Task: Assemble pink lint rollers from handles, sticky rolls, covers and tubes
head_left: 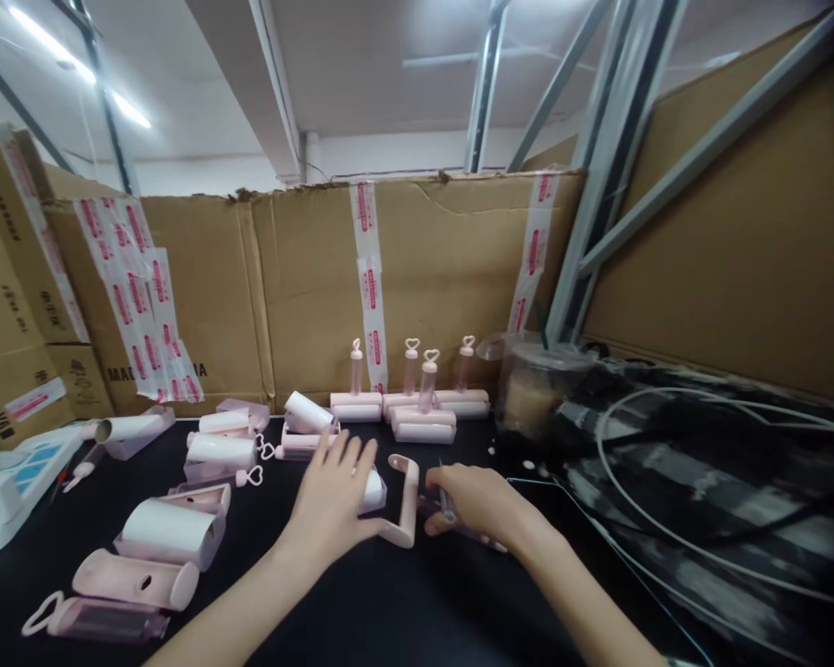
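Note:
My left hand is spread over a white paper roll, mostly hidden beneath it. Its thumb tip meets the lower arm of a pale pink U-shaped roller cover; whether it grips the cover is unclear. Just right of that cover, my right hand has its fingers curled round a thin greyish piece, too blurred to name. Part of a pinkish object shows under the right palm. Beyond my left fingertips lies a pink lint roller part with a white roll resting on it.
Several assembled pink lint rollers with heart-loop handles stand at the back. Loose rolls, covers and handles lie on the left. A bagged drink cup and coiled pale cable are right; cardboard walls the back.

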Motion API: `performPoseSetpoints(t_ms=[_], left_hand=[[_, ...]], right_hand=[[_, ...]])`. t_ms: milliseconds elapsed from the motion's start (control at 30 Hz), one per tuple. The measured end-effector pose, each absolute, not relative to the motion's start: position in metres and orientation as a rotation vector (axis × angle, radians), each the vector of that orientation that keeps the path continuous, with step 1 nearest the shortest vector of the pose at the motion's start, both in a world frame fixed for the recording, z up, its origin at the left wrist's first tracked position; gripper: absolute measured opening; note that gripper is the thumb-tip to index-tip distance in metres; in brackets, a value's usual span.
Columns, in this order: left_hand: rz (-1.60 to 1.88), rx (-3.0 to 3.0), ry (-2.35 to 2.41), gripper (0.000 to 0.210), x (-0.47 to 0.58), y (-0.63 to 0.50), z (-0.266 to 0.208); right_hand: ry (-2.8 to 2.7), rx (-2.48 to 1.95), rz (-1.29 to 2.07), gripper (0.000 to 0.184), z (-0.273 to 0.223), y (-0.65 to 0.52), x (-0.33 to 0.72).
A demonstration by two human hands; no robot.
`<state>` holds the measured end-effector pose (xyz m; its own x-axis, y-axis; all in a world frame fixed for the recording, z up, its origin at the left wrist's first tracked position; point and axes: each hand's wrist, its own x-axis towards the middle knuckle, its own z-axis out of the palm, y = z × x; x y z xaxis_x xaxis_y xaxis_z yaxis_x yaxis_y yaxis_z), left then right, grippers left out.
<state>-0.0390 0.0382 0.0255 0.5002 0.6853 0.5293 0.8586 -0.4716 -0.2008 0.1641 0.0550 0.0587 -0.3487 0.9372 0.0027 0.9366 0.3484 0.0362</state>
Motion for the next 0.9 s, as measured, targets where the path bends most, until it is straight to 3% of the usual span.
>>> performPoseSetpoints(t_ms=[167,433,567,700,767,900], left_hand=[[-0.449,-2.292,-1.533,0.061,-0.072,0.038,0.01],[-0.506,-2.334,-1.558,0.051,-0.114,0.073,0.01],[-0.624,-2.297,-1.564,0.072,-0.117,0.071,0.012],[-1.086,-2.593,-1.447,0.101,-0.093,0.046,0.019],[-1.353,-2.915,-1.32,0.089,-0.076,0.032,0.022],[-1.765,-3.072,-1.2,0.042,-0.058,0.017,0.026]], right_hand=[[2.59,1.726,0.054,0.017,0.058,0.055,0.165],[2.949,1.701,0.017,0.018,0.074,0.053,0.173],[3.207,1.691,-0.591,0.022,0.076,0.047,0.157],[3.378,1.524,-1.203,0.028,0.068,0.039,0.133],[3.441,1.346,-1.376,0.029,0.062,0.034,0.123],[3.429,1.082,-1.482,0.026,0.061,0.029,0.119]])
